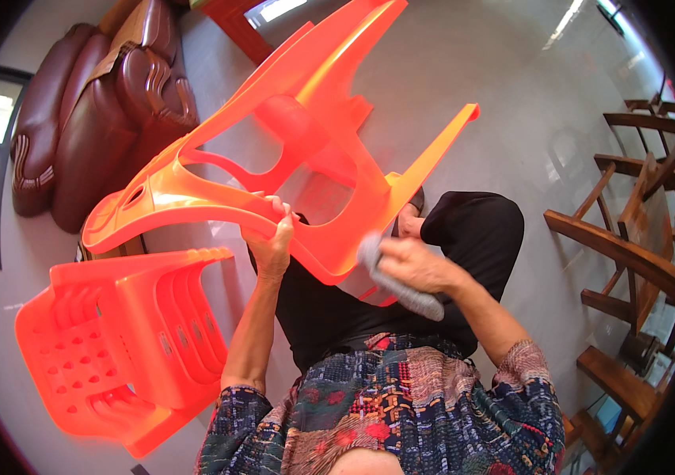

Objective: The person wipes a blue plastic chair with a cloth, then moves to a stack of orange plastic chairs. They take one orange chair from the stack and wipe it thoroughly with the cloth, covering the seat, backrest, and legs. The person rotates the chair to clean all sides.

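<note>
An orange plastic chair [329, 119] lies tipped over in front of me, its legs and back spread out across the middle of the view. My left hand [272, 241] is closed around the edge of its curved armrest, fingertips showing over the rim. In my right hand [416, 265] is a grey cloth [410, 298], bunched under the fingers and slightly blurred. That hand is beside the chair's near edge, by the base of a leg; whether the cloth touches the plastic, I cannot tell.
To my left stands a stack of red-orange plastic chairs [119, 340]. A brown leather sofa [104, 119] is at the far left, and wooden chairs [618, 237] line the right side. My bent leg [476, 237] in black trousers is beneath the work. Grey floor [511, 103] surrounds me.
</note>
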A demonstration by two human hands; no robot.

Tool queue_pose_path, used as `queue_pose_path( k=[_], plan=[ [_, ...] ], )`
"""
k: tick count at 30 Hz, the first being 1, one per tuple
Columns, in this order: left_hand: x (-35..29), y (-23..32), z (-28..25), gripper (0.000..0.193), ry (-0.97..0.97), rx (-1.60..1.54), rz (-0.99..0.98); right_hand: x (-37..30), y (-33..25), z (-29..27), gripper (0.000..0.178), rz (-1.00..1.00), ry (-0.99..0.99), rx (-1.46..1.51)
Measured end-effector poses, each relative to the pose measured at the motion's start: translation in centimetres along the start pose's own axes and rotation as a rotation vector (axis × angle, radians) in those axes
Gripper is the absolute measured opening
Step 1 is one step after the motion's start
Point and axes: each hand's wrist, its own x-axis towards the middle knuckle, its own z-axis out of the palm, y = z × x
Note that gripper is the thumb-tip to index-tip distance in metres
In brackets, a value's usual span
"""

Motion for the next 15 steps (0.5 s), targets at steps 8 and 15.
queue_pose_path(
  k=[8,15],
  plan=[
    [-3.0,-2.8,-1.6,0.053,0.023,-0.039,-0.040,7.2,6.1,2.4,0.021,0.157,0.320,-1.201],
    [-3.4,-2.5,-1.9,0.054,0.047,-0.011,-0.043,6.7,3.5,11.3,0.017,-0.064,-0.071,-0.790]
  ],
)
